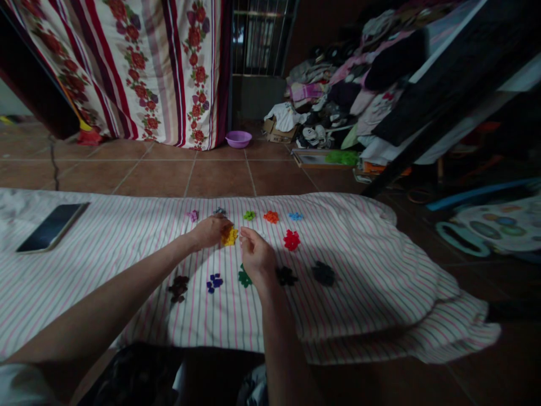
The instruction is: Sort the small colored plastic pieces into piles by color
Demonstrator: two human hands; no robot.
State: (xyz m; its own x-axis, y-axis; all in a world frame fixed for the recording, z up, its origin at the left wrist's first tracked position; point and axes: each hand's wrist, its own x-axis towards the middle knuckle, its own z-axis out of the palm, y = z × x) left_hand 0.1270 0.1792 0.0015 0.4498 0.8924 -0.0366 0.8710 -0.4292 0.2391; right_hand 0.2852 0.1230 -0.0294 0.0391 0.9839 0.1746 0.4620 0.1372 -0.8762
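Small jagged yellow plastic pieces (pixel 230 236) heaped on striped cloth (pixel 359 282); touched by curled left hand (pixel 212 230); right hand (pixel 256 256) just beside, fingertips pinched, contents indiscernible.

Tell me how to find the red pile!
Look at the striped cloth spread on the tiled floor. Small coloured piles sit in rows there. The red pile lies just right of the right hand, the only bright red one.

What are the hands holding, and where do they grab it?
The left hand rests on the yellow pile, fingers at its left edge. The right hand is curled; whether it holds anything cannot be told.
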